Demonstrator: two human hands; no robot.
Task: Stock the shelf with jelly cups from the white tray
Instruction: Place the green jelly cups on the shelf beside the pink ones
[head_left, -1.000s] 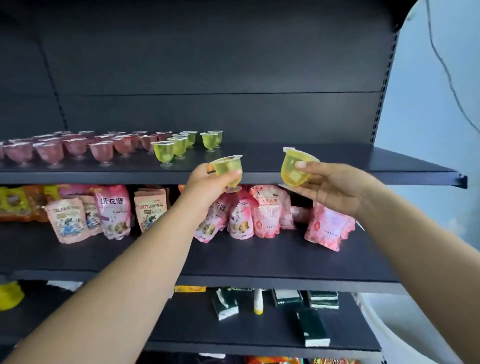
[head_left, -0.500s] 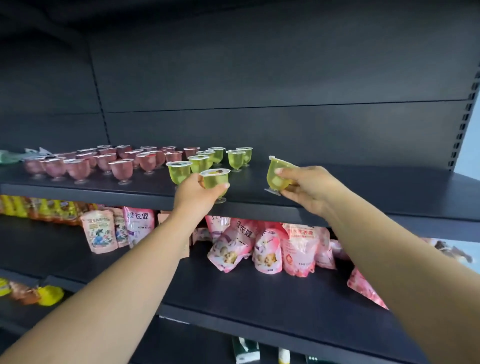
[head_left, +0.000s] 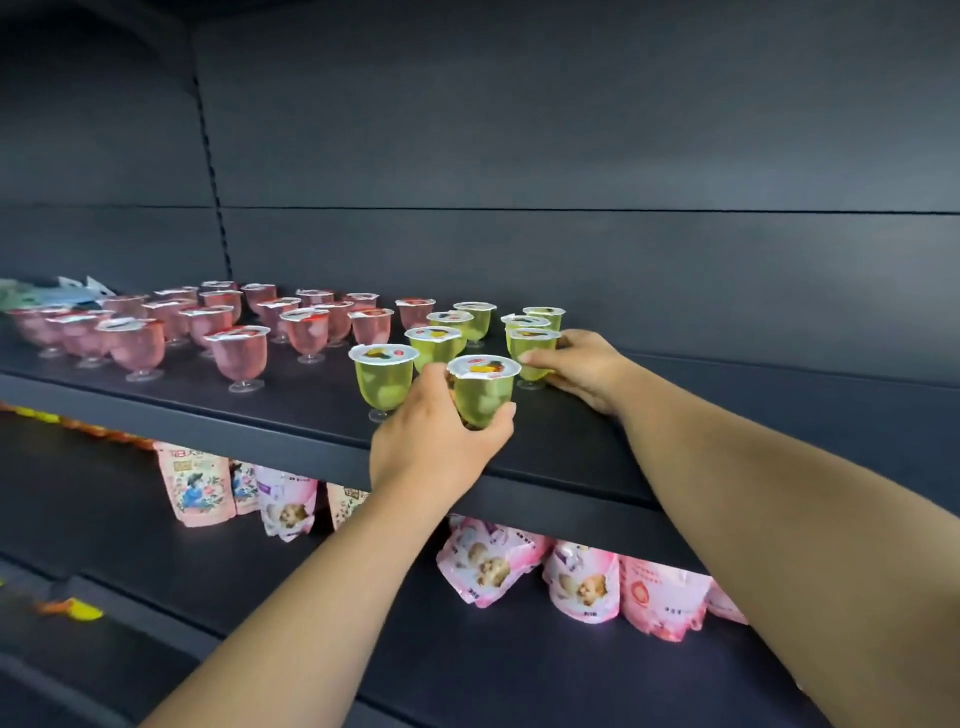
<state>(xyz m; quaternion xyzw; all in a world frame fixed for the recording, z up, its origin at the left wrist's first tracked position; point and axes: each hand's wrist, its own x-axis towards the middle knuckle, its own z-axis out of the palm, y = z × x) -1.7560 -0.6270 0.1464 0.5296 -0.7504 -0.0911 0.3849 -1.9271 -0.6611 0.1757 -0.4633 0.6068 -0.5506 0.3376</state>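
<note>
The left hand (head_left: 436, 447) has its fingers curled round a green jelly cup (head_left: 483, 389), upright at the front edge of the dark shelf (head_left: 675, 415), just beside another green cup. The right hand (head_left: 582, 364) grips a second green jelly cup (head_left: 532, 353) standing further back, thumb and fingers closed on its sides, with rows of pink jelly cups (head_left: 239, 356) toward the shelf's left end

shelf (head_left: 727, 415) right: bare | left: pink cups (head_left: 239, 353), green cups (head_left: 436, 343) crowd
</note>
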